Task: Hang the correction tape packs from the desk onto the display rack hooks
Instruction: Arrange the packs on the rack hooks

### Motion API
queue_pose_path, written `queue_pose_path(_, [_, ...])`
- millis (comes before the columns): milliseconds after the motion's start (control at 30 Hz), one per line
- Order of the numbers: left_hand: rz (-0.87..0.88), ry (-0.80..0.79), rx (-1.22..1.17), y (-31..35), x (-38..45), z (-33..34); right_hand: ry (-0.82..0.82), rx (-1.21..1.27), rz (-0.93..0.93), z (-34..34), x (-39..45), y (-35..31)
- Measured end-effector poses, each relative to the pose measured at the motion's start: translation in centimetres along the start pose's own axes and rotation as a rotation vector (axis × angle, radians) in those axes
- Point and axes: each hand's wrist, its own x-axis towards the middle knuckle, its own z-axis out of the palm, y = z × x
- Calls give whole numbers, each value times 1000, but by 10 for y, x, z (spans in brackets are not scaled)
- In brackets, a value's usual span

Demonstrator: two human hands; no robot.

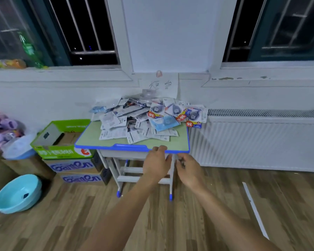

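Glossy flat correction tape packs (149, 120) heaped on smooth green desk (178, 144)

Both bare forearms are extended forward toward the desk (91, 142), converging near its front edge. The left hand (157, 163) is seen from the back, fingers loosely curled, fingertips at the desk's front rim; nothing is seen held in it. The right hand (188, 169) is held just beside the left, slightly below the desk's rim, fingers curled inward; whether anything is pinched cannot be resolved because of blur.
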Motion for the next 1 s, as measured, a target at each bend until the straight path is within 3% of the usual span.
queue_pose_path(367, [-56,-24,48,-35,173,6,86,110,199,32,178,5])
queue_pose_path(600, [-219,-76,100,-48,291,24,119,119,340,45,309,29])
queue_pose_path(833, [-356,-92,151,-60,368,53,176,233,573,56,381,55])
queue_pose_path(1000, [-402,-79,205,-66,394,69,185,191,616,61,401,65])
